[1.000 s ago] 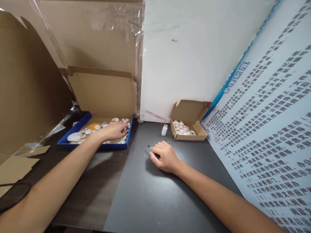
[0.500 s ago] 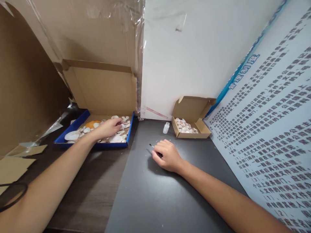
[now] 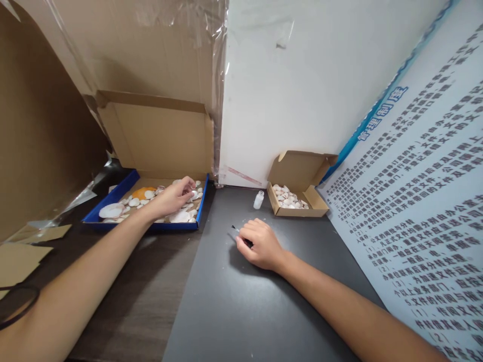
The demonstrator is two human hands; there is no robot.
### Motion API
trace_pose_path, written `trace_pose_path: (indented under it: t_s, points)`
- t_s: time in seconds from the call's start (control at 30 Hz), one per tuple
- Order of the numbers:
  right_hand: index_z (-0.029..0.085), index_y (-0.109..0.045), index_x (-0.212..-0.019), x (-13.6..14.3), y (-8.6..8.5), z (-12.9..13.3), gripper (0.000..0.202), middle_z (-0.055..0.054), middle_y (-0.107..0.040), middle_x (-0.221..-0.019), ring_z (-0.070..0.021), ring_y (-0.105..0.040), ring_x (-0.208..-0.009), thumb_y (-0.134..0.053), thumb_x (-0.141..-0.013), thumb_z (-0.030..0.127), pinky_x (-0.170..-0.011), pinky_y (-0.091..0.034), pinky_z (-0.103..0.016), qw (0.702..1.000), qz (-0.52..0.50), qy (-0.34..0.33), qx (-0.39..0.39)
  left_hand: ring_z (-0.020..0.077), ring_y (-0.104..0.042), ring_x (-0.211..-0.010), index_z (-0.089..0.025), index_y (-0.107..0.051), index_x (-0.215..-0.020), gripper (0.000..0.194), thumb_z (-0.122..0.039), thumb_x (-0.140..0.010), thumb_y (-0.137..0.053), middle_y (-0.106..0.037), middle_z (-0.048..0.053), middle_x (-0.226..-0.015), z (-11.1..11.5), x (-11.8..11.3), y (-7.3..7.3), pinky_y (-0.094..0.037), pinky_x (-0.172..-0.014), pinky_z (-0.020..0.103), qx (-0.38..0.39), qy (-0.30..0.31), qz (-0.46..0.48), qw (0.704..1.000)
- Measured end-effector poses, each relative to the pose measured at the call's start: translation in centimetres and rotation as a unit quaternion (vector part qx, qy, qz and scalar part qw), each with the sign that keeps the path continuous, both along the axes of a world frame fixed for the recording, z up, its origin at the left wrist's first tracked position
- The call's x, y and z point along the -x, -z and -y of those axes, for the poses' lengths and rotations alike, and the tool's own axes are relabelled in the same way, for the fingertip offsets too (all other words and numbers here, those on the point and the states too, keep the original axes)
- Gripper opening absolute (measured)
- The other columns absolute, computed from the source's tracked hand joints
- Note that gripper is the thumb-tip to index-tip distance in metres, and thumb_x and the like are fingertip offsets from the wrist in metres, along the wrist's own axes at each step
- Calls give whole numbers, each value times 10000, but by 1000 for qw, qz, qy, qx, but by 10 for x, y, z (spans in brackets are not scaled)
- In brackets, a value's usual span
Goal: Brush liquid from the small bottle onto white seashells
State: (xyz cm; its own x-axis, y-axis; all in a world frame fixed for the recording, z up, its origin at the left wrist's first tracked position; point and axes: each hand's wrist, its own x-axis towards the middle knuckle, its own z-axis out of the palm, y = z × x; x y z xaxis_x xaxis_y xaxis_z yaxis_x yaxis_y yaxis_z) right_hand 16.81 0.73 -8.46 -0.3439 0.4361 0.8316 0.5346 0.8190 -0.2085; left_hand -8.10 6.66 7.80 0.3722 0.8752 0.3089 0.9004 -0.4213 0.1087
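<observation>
Head view, single: left hand (image 3: 171, 197) reached into blue-rimmed tray (image 3: 113, 197), fingertips pinched narrow over one pale shell (image 3: 192, 193) at the tray's right end, apparently lifting or about to lift it, contact itself too small to confirm; tray's cardboard lid (image 3: 158, 138) folded upright behind, presumably propped so as to leave the contents open to reach; loose shells (image 3: 132, 202) spread flat across the tray floor, one orange piece (image 3: 143, 192) among white ones, laid in a single layer as if for picking over; right hand (image 3: 260, 245) resting knuckles-up on dark mat (image 3: 241, 311), curled closed round a thin dark brush (image 3: 237, 230), only the tip protruding toward the left, held low and ready near the middle of the work area; small clear bottle (image 3: 258, 199) standing upright just beyond that hand, within short reach; small cardboard box (image 3: 298, 198) just beside the bottle at right, flaps open, further shells heaped inside, kept well apart from the tray; printed notice board (image 3: 415, 201) leaning along the right edge; cardboard scraps (image 3: 22, 254) at far left.
</observation>
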Motion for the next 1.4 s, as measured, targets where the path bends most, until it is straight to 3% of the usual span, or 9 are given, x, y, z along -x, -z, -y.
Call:
trace_pose_path:
  t_s: [0.1,0.27,0.5,0.73,1.0,1.17,1.4]
  points:
    - [163,-453,-579,0,0,0,285,-2,-511,-582,-115,-386,-599,-461,-860,212,-639,-239,-281,1000,-2,-1,-1,192,-624,-808,-203,-442,-1074,249,-345,-871,-420,-653,51,-881,-4,0,4,-463,-735,298,1,10,-22,1000]
    - [163,-435,-579,0,0,1,286,-1,-494,-574,-115,-374,-596,-458,-858,219,-635,-232,-275,1000,-3,-2,-1,252,-611,-948,-192,-488,-1083,277,-348,-860,-437,-604,112,-1117,4,-3,-1,-454,-801,341,-69,-29,-163,984]
    - [165,-436,-580,0,0,1,284,3,-489,-579,-112,-363,-596,-471,-856,220,-638,-236,-271,1000,-3,0,-5,303,-565,-993,-183,-637,-933,264,-309,-879,-411,-626,127,-1032,7,-4,1,-435,-787,372,-84,-50,-351,931]
    - [166,-445,-584,0,0,1,278,7,-488,-577,-113,-369,-599,-473,-856,216,-634,-238,-271,1000,0,0,-8,308,-571,-996,-181,-659,-907,302,-403,-879,-455,-641,131,-1007,9,-7,2,-438,-777,364,-107,-81,-373,918]
    - [165,-445,-583,-1,0,2,280,1,-498,-579,-114,-374,-599,-462,-857,222,-638,-240,-273,1000,4,0,-3,308,-624,-905,-153,-661,-827,294,-280,-864,-399,-677,151,-925,11,-16,6,-446,-764,384,-131,-83,-385,910]
    - [165,-435,-578,-1,0,2,285,1,-494,-577,-114,-368,-597,-464,-856,222,-636,-236,-274,1000,5,2,-4,303,-641,-847,-164,-628,-807,266,-282,-850,-394,-679,144,-908,10,-15,0,-443,-718,367,-132,-102,-356,919]
    - [167,-444,-584,-1,1,1,283,2,-494,-585,-115,-372,-601,-471,-861,217,-640,-238,-272,1000,16,8,-6,277,-642,-887,-182,-582,-936,250,-284,-877,-361,-673,125,-999,10,-11,-5,-449,-738,337,-128,-102,-297,941]
